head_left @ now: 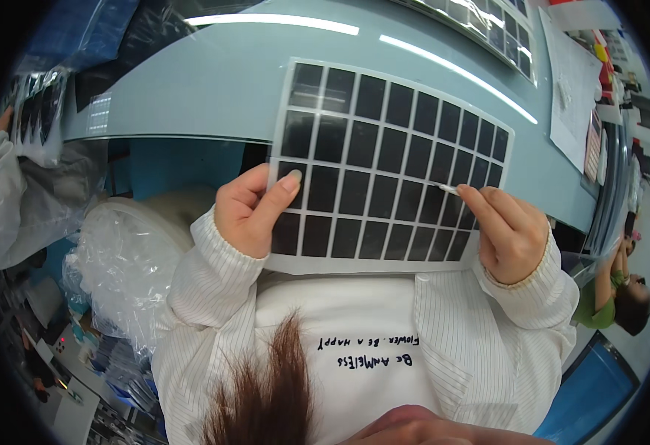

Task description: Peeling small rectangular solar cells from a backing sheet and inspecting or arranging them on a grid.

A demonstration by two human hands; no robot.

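A white-backed sheet of black rectangular labels [351, 194], laid out in a grid, is tilted up in front of my chest. My left hand [249, 211] grips its left edge, the thumb lying over a black label and the fingers behind. Near the right side, my right hand [509, 231] is closed, pinching a slim pale pointed tool [446, 188] between thumb and forefinger. The tool's tip points left over the sheet; whether it touches a label I cannot tell. All the labels in view appear flat on the backing.
Beyond the sheet lies a pale blue-green tabletop [191, 89]. At its far side is another framed sheet of dark rectangles [488, 30]. A white paper [566, 96] and a calculator [593, 141] are at right. A plastic-lined bin [128, 259] stands left; a person in green [599, 300] is at far right.
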